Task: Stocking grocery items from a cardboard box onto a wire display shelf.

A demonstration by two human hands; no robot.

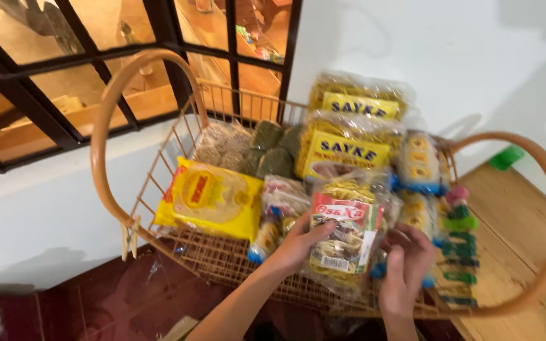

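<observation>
My left hand [298, 243] grips the left side of a clear bag of yellow noodles [344, 237] with a red and green label, standing in a wire basket [222, 259]. My right hand [406, 265] reaches to the bag's right edge, fingers curled on the plastic there. A yellow flat packet [213, 197] lies to the left. Behind stand two large yellow-labelled noodle bags [349, 148], and round green and beige cakes in plastic [251, 148].
The basket has two round wooden hoop handles [105, 126], one on each side. Small packets with blue ends [419, 164] and coloured clips [459, 221] fill its right side. A white wall, a black-framed window and a wooden shelf [513, 208] surround it.
</observation>
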